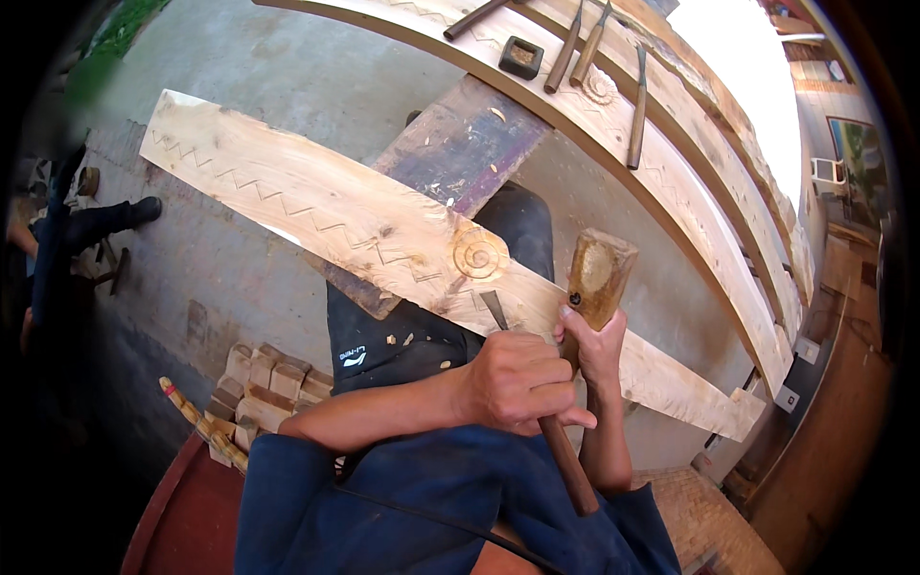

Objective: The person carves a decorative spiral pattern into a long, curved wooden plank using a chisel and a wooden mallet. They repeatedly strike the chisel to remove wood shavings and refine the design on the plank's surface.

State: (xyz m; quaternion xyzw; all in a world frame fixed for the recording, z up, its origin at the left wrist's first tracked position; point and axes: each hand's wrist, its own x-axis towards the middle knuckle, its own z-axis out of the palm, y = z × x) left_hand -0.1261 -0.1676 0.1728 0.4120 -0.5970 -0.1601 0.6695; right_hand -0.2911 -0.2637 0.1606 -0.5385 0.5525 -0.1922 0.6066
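Steadying left hand (517, 383): clamped round the handle of the wood chisel (568, 465), blade pointing away just near of the carved spiral (477, 257).
Right hand (596, 350): closed on the handle of the wooden mallet (602, 273), head up; it is close beside the left hand, though I cannot tell if they touch.
Chisel edge: could skid along the grain and scar the spiral if struck while leaning too low.
Mallet blow: might land on the left knuckles if swung off line, the head being so near them.
Board's hold: may rock or slide under a hit, since no clamp shows.
Board's place: the carved board (422, 244) lies across the dark plank (450, 144) and over the lap, running from far left to near right.
Board's look: pale, knotty timber, zigzag cuts along the left half, the spiral a rounder, yellower boss.
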